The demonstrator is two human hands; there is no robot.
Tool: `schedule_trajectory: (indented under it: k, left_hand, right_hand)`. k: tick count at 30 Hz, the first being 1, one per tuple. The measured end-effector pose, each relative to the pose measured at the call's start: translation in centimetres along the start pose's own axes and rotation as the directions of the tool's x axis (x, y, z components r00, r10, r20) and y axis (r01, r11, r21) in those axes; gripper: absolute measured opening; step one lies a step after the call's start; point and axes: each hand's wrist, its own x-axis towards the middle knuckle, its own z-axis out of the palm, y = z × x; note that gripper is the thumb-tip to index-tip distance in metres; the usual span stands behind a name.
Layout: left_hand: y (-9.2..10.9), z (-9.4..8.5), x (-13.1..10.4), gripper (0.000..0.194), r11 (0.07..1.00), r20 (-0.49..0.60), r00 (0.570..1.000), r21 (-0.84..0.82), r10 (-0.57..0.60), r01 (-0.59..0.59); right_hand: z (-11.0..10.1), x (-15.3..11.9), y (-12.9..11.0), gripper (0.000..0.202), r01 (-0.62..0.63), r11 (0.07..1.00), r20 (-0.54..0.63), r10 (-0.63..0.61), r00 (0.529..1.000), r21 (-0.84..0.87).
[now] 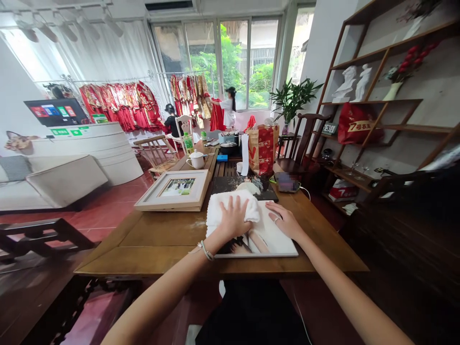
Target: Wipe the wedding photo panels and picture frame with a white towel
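A white board with a printed picture [278,239] lies flat at the table's near edge. My left hand [234,218] presses with spread fingers on a folded white cloth [215,206], which covers the board's upper left part. My right hand [283,220], a ring on one finger, rests flat on the right side of the board with its fingers apart. The cloth hides much of the printed picture. To the left of the cloth, a pale-framed photo [176,187] lies on the table.
Beyond the board are a dark tray [269,190], a phone with a cable [287,183], a red-and-tan paper bag [264,148] and a white lidded cup [196,159]. Two people are near the clothes racks. Shelves [377,127] stand at right.
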Motion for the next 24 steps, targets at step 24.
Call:
schedule_trajectory:
  k: [24]
  left_hand:
    - [-3.4,-1.3,-0.5,0.058,0.985,0.127,0.981,-0.113,0.143,-0.129]
  right_hand:
    - [0.1,0.0,0.0,0.034,-0.004,1.0,-0.003,0.004,1.0,-0.001]
